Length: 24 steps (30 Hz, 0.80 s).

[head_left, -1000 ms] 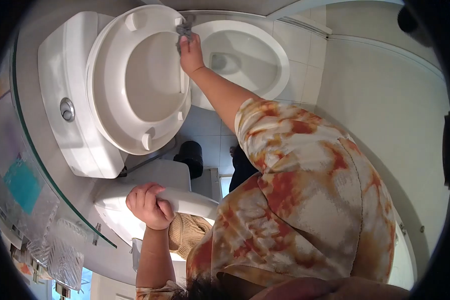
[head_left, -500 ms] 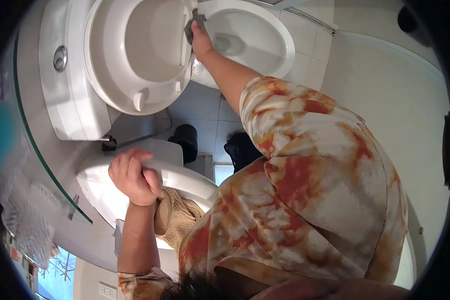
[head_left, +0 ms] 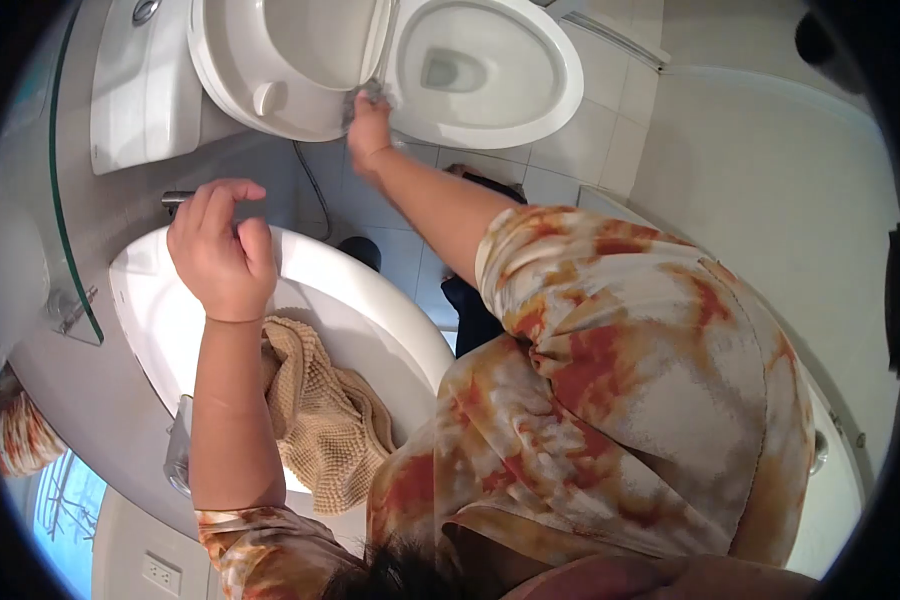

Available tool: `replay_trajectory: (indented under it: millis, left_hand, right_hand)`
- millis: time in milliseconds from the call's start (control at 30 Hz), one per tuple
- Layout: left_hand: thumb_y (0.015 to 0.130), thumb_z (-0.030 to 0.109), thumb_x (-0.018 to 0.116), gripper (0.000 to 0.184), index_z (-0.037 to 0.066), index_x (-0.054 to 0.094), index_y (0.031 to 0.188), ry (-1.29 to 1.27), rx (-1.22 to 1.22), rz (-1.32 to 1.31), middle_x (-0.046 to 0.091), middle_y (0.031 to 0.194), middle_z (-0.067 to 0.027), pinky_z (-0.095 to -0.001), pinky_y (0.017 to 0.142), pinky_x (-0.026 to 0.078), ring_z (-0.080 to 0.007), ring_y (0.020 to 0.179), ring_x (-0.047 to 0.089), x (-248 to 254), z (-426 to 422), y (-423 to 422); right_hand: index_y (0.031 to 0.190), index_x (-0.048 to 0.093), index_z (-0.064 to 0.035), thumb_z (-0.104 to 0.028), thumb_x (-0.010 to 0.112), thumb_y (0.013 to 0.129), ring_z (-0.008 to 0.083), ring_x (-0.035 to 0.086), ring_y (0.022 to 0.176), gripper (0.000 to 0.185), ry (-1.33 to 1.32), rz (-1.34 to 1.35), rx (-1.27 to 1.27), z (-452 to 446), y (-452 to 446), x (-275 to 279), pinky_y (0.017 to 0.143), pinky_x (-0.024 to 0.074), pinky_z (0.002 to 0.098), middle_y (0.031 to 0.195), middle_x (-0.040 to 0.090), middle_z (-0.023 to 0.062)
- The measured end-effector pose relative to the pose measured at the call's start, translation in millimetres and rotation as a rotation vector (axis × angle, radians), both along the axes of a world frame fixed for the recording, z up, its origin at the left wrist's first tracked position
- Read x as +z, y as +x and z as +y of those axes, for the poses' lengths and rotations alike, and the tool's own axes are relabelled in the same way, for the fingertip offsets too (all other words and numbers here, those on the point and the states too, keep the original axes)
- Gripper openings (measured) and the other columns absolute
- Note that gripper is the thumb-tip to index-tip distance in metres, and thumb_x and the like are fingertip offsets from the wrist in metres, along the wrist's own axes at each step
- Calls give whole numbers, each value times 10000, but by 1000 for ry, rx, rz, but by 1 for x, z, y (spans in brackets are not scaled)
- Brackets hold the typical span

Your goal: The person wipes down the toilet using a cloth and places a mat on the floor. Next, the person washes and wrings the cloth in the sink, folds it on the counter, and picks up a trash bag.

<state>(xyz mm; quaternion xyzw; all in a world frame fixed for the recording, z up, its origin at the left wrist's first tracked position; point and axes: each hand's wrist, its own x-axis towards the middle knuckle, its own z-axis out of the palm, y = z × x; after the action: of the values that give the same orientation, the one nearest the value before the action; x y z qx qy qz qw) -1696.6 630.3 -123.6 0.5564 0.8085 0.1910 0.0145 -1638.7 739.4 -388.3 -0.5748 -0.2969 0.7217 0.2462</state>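
A person in a tie-dyed shirt (head_left: pixel 620 400) leans over a bathroom sink (head_left: pixel 335 275), a tan towel (head_left: pixel 325 430) bunched in its basin. The left hand (head_left: pixel 220 250) hangs above the sink's far left edge, fingers loosely curled and thumb standing apart; whether it touches the rim cannot be told. Beyond the rim, a strip of tiled floor (head_left: pixel 395 265) leaves a gap before the toilet, a black bin (head_left: pixel 360 252) just beside the sink. Farther off, the right hand is clamped on a blurred grey cloth (head_left: pixel 350 106) at the raised seat's (head_left: pixel 232 60) near right edge, beside the toilet bowl (head_left: pixel 480 135). The bowl's wide opening lies clear to the right; the tank (head_left: pixel 145 95) stands at far left.
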Motion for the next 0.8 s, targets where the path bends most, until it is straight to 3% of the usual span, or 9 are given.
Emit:
replay_trajectory:
  millis: [100,167,200,267,467,567,700,767,800]
  left_hand:
    - [703,113,459,185,52,605,798,21,16,4,627,831,-82,-356,617,415,-273,674,530,-2,0,2]
    - [683,119,489,150,88,608,768,43,30,10,630,801,-47,-368,619,420,-267,674,541,-2,-1,2]
    - [683,119,489,150,88,608,768,41,24,3,630,801,-47,-368,619,420,-267,674,541,-2,-2,3]
    - [692,115,489,148,81,612,768,95,-4,8,628,800,-54,-360,623,425,-270,669,538,-5,-1,0]
    - [729,94,443,200,16,603,822,-1,58,-104,609,825,-106,-331,703,443,-267,752,560,-3,-3,5]
    - [728,93,436,205,9,597,821,-6,52,-101,597,816,-103,-326,704,439,-260,745,548,-3,-4,4]
    - [727,95,435,210,7,598,827,-18,47,-105,597,817,-104,-323,703,439,-259,748,547,-2,-3,3]
    - [726,89,433,214,5,599,832,-28,48,-86,595,815,-106,-320,703,438,-257,749,546,-2,-3,3]
    - [726,89,433,214,5,599,832,-32,57,-85,595,815,-106,-320,703,438,-257,749,546,-3,-3,3]
  right_hand:
    - [1303,379,63,-266,451,956,423,360,1236,484,457,-328,336,-20,-14,20,1047,298,450,1316,349,302]
    - [1213,450,73,-256,434,959,427,388,1172,416,816,-341,295,-42,-31,55,1020,309,452,1239,382,311]
    - [1168,481,53,-258,455,951,397,407,1133,380,758,-144,65,-53,-33,86,998,320,452,1197,412,279]
    - [1142,467,70,-229,494,924,397,430,1080,372,859,129,69,-48,-26,120,984,331,464,1154,447,226]
    - [1094,506,25,-210,570,878,364,452,1043,326,1127,-58,342,-31,27,0,939,373,438,1105,485,193]
    - [1051,532,25,-203,561,882,358,458,1026,285,1255,89,546,2,42,-9,918,384,441,1093,488,191]
    - [1108,519,27,-277,555,911,322,474,1052,364,816,-262,935,53,78,-14,951,383,388,1157,490,190]
    - [1135,525,40,-269,546,918,296,496,1100,378,317,127,438,52,88,-25,970,387,365,1228,496,187]
    - [1135,525,40,-269,546,918,296,496,1100,378,313,131,446,44,82,-34,970,387,365,1228,496,187]
